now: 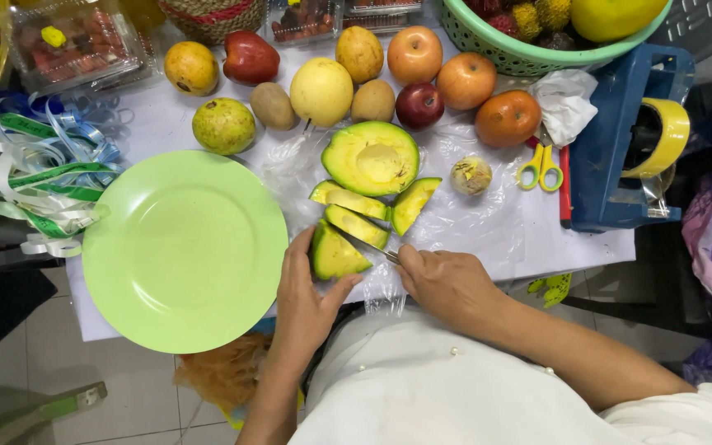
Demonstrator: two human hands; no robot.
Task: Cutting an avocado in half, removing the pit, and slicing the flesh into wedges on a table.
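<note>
green avocado wedge (335, 255), light green plate (183, 247)

The left hand (306, 301) steadies an avocado wedge (335, 255) while the right hand (447, 284) holds a knife (370, 248) against it, beside a green plate (183, 247).

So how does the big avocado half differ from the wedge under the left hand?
The avocado half is a broad, uncut oval lying cut face up, with a shallow pit hollow in its middle; the wedge is a narrower slice with flat cut sides. The half lies free, farther up the table; the wedge is gripped by the left hand, while the right hand holds a knife against it. Both have green skin, yellow-green flesh, and rest on clear plastic.
</note>
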